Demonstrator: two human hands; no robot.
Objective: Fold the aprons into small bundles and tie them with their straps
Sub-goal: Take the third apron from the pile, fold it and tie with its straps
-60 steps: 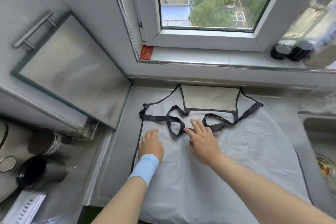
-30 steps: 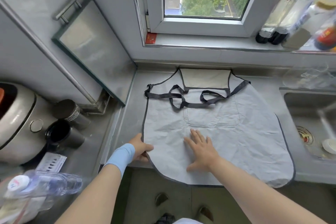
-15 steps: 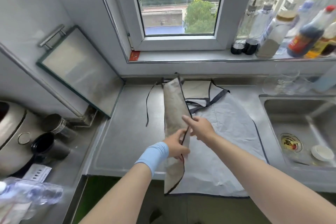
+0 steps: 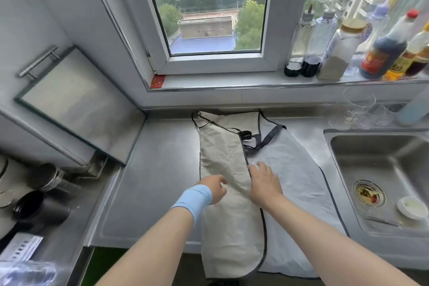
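A pale grey apron (image 4: 299, 176) with dark trim lies on the steel counter (image 4: 151, 174), its hem hanging over the front edge. Its left side is folded over the middle as a long beige flap (image 4: 222, 153). Dark straps (image 4: 262, 139) lie tangled near the bib at the back. My left hand (image 4: 214, 187), with a blue wristband, rests on the flap's left part with fingers loosely bent. My right hand (image 4: 264, 183) lies flat along the flap's trimmed edge.
A sink (image 4: 380, 179) with a small white bowl (image 4: 412, 206) is at the right. Bottles (image 4: 339, 53) line the window sill. A glass board (image 4: 74, 102) leans at the left, with dark cups (image 4: 39, 209) and a plastic bottle (image 4: 27, 273) below it. A clear jug (image 4: 358, 104) stands behind the sink.
The apron lay fully spread; my left hand took its left edge and folded that side over the middle. The lifted flap now lies flat, and both hands rest on it.
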